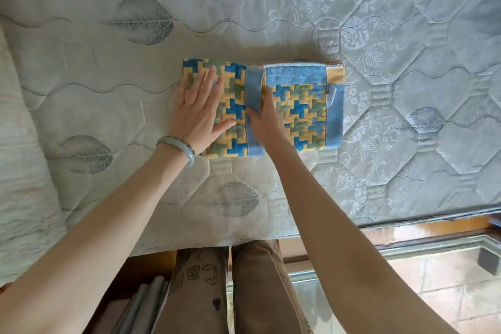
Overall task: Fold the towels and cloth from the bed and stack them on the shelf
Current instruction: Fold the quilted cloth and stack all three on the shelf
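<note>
Head view: the patchwork cloth is lying folded into a rectangle on the quilted mattress, and the left hand, with a pale bangle at the wrist, is pressing flat on its left half with fingers straight and spread. The right hand is tucking in under the blue border at the middle fold, one finger showing straight and the rest hidden, so I cannot tell its grip. Dark stitched marks on the trouser leg are showing below, too unclear to read.
</note>
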Motion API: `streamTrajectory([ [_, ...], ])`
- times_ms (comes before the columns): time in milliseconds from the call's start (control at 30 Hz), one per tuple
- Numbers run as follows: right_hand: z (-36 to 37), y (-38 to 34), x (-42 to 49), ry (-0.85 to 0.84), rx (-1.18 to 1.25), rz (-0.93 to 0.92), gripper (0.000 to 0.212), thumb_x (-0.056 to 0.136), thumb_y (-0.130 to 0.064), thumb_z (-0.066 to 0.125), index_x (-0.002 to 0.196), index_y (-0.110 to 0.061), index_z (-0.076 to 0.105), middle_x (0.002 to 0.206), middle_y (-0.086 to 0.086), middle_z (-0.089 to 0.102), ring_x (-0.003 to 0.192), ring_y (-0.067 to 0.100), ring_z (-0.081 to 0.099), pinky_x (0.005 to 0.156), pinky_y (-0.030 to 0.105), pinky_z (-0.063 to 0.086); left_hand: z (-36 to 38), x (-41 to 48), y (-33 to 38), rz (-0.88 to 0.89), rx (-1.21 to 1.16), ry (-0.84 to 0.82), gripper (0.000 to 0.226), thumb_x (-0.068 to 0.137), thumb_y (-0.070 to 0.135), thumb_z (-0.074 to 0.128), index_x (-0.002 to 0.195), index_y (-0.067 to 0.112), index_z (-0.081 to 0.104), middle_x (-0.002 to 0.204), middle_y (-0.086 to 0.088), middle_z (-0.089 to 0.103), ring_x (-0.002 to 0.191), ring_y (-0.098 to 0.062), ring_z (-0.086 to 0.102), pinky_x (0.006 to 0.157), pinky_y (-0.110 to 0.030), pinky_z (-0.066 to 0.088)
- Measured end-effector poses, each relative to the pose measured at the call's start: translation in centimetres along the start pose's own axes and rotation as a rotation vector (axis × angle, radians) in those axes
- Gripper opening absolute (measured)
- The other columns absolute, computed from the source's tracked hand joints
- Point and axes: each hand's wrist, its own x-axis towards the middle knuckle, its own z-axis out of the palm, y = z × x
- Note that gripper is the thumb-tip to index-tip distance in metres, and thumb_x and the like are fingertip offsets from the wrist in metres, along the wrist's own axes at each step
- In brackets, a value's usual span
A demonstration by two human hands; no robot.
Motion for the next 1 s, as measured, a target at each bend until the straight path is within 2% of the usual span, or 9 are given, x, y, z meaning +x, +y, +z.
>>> streamTrajectory([
  [133, 1.5, 0.1, -0.8, 0.415, -0.487, -0.238, 0.069, 0.083, -0.015, 0.063, 0.144, -0.011, 0.030, 0.133, 0.019, 0.051, 0.118, 0.037, 0.052, 0.096, 0.051, 0.046, 1.3, 1.0, -0.5, -0.062, 0.063, -0.027, 0.101, 0.082, 0.080, 0.012, 0.151, 0.006, 0.012, 0.158, -0.018, 0.015, 0.147, -0.031, 0.012, 0.116, -0.042, -0.011],
  [200, 2.4, 0.3, -0.8, 0.408, -0.644, -0.484, 0.057, 0.086, -0.018, 0.051, 0.141, -0.010, 0.040, 0.143, 0.020, 0.044, 0.131, 0.037, 0.043, 0.107, 0.052, 0.033, 1.8, 0.9, -0.2, -0.072, 0.101, 0.025, 0.091, 0.090, 0.072, 0.018, 0.151, 0.005, 0.013, 0.158, -0.016, 0.016, 0.147, -0.029, 0.013, 0.118, -0.044, -0.005],
  [267, 3.0, 0.7, 0.1, 0.319, -0.706, -0.588, 0.051, 0.091, -0.027, 0.036, 0.140, -0.012, 0.044, 0.147, 0.020, 0.039, 0.137, 0.036, 0.036, 0.111, 0.054, 0.027, 2.3, 0.5, 0.0, -0.078, 0.122, 0.074, 0.080, 0.096, 0.063, 0.022, 0.152, 0.007, 0.011, 0.159, -0.014, 0.016, 0.147, -0.026, 0.012, 0.119, -0.046, 0.001],
  [433, 3.4, 2.6, 2.4, 0.177, -0.788, -0.555, 0.051, 0.099, -0.038, 0.027, 0.147, -0.021, 0.030, 0.154, 0.013, 0.028, 0.143, 0.031, 0.024, 0.117, 0.051, 0.018, 4.3, -0.4, -0.8, -0.123, 0.081, 0.052, 0.076, 0.097, 0.061, 0.016, 0.153, 0.011, 0.005, 0.161, -0.010, 0.008, 0.148, -0.023, 0.005, 0.119, -0.047, -0.003],
  [600, 3.2, 2.8, 2.3, 0.244, -0.820, -0.573, 0.051, 0.100, -0.041, 0.026, 0.147, -0.021, 0.031, 0.153, 0.011, 0.031, 0.143, 0.030, 0.026, 0.116, 0.051, 0.016, 3.9, -0.4, -0.3, -0.123, 0.077, 0.073, 0.077, 0.097, 0.060, 0.021, 0.153, 0.010, 0.006, 0.160, -0.012, 0.004, 0.148, -0.026, 0.006, 0.119, -0.052, 0.003],
  [700, 3.2, 3.6, 2.0, 0.199, -0.825, -0.552, 0.052, 0.099, -0.043, 0.026, 0.148, -0.023, 0.029, 0.155, 0.010, 0.028, 0.144, 0.030, 0.024, 0.116, 0.053, 0.017, 4.5, -1.3, -0.5, -0.024, 0.143, 0.046, 0.079, 0.094, 0.065, 0.021, 0.153, 0.015, 0.009, 0.160, -0.012, 0.010, 0.147, -0.028, 0.009, 0.118, -0.053, -0.001],
  [800, 2.8, 3.0, 2.2, 0.163, -0.822, -0.537, 0.053, 0.099, -0.043, 0.026, 0.147, -0.023, 0.029, 0.155, 0.009, 0.028, 0.143, 0.029, 0.025, 0.116, 0.054, 0.019, 3.9, -1.0, -0.2, -0.059, 0.146, 0.005, 0.085, 0.091, 0.071, 0.014, 0.152, 0.013, 0.012, 0.159, -0.015, 0.017, 0.147, -0.031, 0.015, 0.118, -0.052, -0.002],
  [900, 1.4, 2.5, 1.4, 0.131, -0.672, -0.541, 0.053, 0.098, -0.036, 0.027, 0.146, -0.015, 0.032, 0.155, 0.011, 0.028, 0.144, 0.030, 0.023, 0.116, 0.052, 0.019, 2.3, -0.6, 1.3, 0.014, 0.147, 0.087, 0.091, 0.088, 0.073, 0.024, 0.150, 0.006, 0.021, 0.157, -0.015, 0.023, 0.145, -0.030, 0.021, 0.118, -0.053, 0.007],
  [1000, -1.1, 4.1, 0.6, 0.291, -0.463, -0.397, 0.049, 0.095, -0.026, 0.037, 0.141, -0.009, 0.041, 0.150, 0.018, 0.035, 0.138, 0.035, 0.033, 0.113, 0.050, 0.026, 0.7, 1.7, 2.8, 0.199, 0.136, 0.074, 0.107, 0.077, 0.078, 0.043, 0.150, 0.004, 0.017, 0.158, -0.018, 0.019, 0.146, -0.030, 0.019, 0.118, -0.052, 0.004],
])
